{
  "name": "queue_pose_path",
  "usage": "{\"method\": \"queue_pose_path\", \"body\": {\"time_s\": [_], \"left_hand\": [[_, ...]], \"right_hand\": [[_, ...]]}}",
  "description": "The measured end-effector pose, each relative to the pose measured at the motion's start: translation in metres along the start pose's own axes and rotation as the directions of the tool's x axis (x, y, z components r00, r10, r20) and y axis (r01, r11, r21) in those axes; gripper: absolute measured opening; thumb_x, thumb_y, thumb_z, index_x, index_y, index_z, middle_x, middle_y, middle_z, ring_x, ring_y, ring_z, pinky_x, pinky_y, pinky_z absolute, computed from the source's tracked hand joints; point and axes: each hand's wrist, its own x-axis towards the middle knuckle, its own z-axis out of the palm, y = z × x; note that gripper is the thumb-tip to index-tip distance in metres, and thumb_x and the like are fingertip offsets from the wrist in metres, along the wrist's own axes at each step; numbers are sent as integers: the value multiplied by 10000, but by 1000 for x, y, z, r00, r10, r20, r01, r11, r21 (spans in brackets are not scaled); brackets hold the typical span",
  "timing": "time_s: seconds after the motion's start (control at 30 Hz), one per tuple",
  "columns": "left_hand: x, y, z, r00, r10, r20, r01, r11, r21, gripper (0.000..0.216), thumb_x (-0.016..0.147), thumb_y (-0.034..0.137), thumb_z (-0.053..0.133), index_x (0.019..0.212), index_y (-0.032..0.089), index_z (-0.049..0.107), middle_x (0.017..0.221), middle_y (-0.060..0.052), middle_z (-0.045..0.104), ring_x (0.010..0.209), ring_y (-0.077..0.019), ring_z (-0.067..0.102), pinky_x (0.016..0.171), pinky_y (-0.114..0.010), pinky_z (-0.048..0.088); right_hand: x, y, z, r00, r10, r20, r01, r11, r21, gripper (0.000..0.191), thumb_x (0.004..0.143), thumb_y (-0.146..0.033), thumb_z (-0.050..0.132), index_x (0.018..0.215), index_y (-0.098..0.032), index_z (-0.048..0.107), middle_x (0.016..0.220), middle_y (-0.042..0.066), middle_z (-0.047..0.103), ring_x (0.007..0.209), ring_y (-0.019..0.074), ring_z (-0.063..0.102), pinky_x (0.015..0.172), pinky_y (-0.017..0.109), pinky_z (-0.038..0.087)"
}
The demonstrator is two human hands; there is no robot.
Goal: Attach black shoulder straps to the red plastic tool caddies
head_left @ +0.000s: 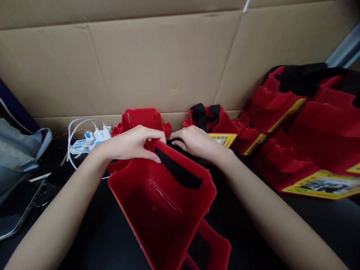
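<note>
A red plastic box (135, 195) is tilted in front of me, its open side towards me. Across the inside of its upper right wall runs a black webbing strap (180, 170), passing through slots near the rim. My left hand (137, 142) pinches the rim by the upper slot, thumb inside the box. Behind that same wall, my right hand (192, 140) has its fingers curled at a dark part of the strap; the fingertips are partly hidden. A red side pocket (215, 243) juts out at the box's lower right.
Behind stand another red box (142, 116) and one with a black strap (206, 116). Several red boxes with yellow labels are stacked at right (292, 150). A power strip (87, 142) with white cables, a grey bag (19, 150) and a cardboard wall (163, 63) surround the black table.
</note>
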Motion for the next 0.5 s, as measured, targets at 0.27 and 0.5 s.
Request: {"method": "queue_pose_path", "body": {"time_s": [0.27, 0.5], "left_hand": [[4, 0, 6, 999, -7, -46, 7, 1000, 5, 120, 716, 225, 622, 713, 146, 533, 663, 41, 526, 615, -81, 466, 551, -181, 346], [5, 1, 7, 998, 33, -57, -33, 999, 3, 197, 695, 317, 659, 718, 148, 560, 684, 24, 559, 631, -94, 482, 565, -187, 361]], "right_hand": [[0, -10, -2, 997, 71, -23, -71, 997, -23, 276, 823, -172, 428, 1008, -198, 632, 860, 63, 679, 769, 177, 600, 622, 245, 340], [1, -4, 3, 998, 51, -28, -48, 994, 101, 240, 806, -156, 442, 939, -197, 638, 835, 49, 671, 755, 166, 594, 625, 242, 355]]}}
